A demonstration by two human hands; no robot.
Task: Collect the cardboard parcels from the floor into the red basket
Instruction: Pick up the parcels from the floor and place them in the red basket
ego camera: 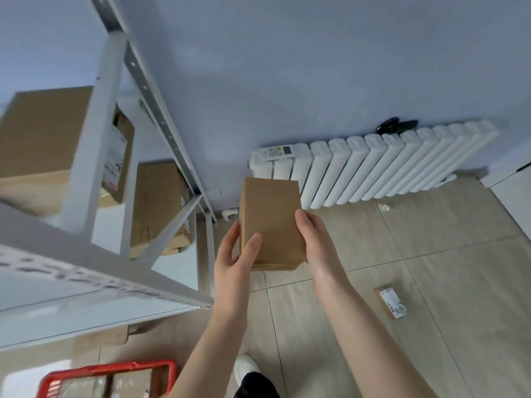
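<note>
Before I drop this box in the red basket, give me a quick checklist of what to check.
1. Grip: left hand and right hand both hold the cardboard parcel: ok.
2. Parcel off the floor: ok.
3. Red basket within view, low and to the left: ok.
4. Room in the basket: parcels already inside, free space cannot tell.
5. Path down past the white shelf edge: cannot tell.
6. Floor cleared: not ok, a small labelled parcel lies on the tiles.

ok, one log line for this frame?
left hand: holding box | right hand: holding same box | basket: parcels inside, lower left | floor: small parcel remaining
</note>
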